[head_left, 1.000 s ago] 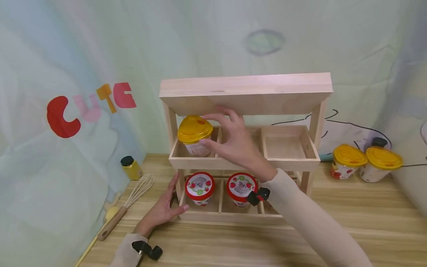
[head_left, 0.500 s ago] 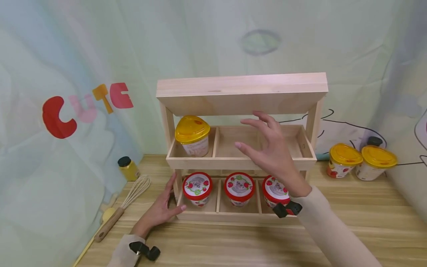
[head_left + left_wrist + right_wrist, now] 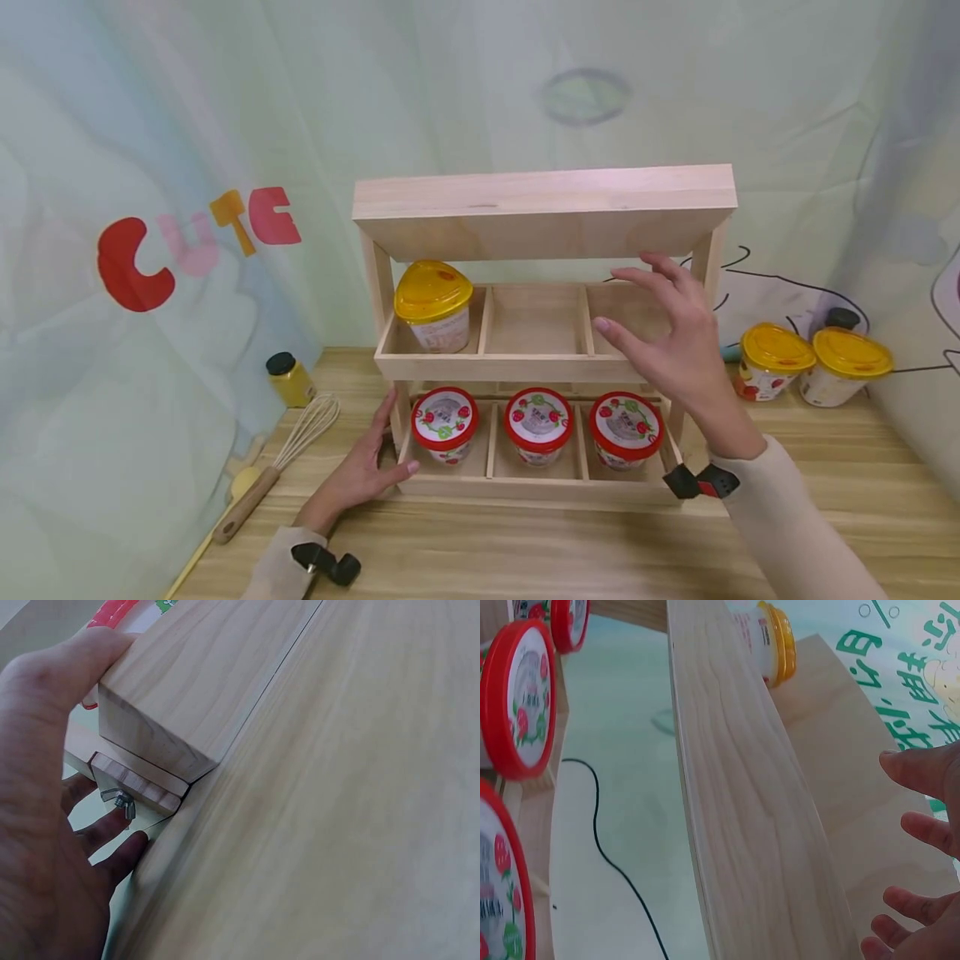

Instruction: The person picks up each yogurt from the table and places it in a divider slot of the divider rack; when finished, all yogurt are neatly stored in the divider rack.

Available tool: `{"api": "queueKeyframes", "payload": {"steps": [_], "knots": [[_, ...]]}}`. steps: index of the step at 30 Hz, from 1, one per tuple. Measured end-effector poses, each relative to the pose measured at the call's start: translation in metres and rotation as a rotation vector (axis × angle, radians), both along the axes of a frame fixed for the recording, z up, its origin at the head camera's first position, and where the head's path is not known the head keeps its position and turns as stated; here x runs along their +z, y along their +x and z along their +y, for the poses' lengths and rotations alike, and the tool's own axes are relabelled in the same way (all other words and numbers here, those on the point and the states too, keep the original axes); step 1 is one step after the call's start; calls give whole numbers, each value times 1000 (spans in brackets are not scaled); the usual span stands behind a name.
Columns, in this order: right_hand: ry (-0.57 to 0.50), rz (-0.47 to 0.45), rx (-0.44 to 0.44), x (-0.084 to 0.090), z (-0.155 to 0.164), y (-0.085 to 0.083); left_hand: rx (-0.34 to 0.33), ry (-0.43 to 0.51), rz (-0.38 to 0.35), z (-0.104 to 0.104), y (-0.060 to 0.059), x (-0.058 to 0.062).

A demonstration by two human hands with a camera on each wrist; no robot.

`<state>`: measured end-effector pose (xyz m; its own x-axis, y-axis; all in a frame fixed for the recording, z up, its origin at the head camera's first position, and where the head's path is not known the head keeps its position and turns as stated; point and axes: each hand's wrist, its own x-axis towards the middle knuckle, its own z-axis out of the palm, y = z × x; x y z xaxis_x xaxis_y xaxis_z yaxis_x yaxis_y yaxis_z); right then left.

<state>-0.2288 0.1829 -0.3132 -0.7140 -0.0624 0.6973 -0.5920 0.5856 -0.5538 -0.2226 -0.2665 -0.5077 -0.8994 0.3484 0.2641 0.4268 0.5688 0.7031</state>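
Note:
A two-tier wooden display shelf stands in the middle of the head view. My left hand holds its lower left corner: the thumb lies at the front edge, and the other fingers reach round the side near a wing nut. My right hand hovers before the upper tier's right compartment, fingers spread and holding nothing. One cup with a yellow lid sits in the upper left compartment. Below, red-lidded cups stand one per compartment: left, middle and right.
Two more yellow-lidded cups, one nearer and one farther right, stand right of the shelf, with a black-capped thing behind. On the left are a yellow jar and a whisk. A curtain hangs behind.
My right hand has come away from the yellow-lidded cup in the upper left compartment and moved right across the shelf, uncovering the lower right cup. The left hand keeps its place.

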Motion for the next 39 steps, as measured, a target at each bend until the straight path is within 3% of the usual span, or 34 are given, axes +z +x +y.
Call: {"api": "queueKeyframes", "payload": {"steps": [8, 18, 28, 39], "knots": [[-48, 4, -41, -5, 31, 3, 9, 14, -20, 1, 0, 0], [-88, 81, -95, -13, 56, 3, 2, 27, -24, 1, 0, -1], [-59, 13, -223, -22, 87, -1, -9, 29, -8, -1, -2, -3], [-42, -117, -354, -48, 124, -24, 9, 13, -14, 0, -1, -1]]}}
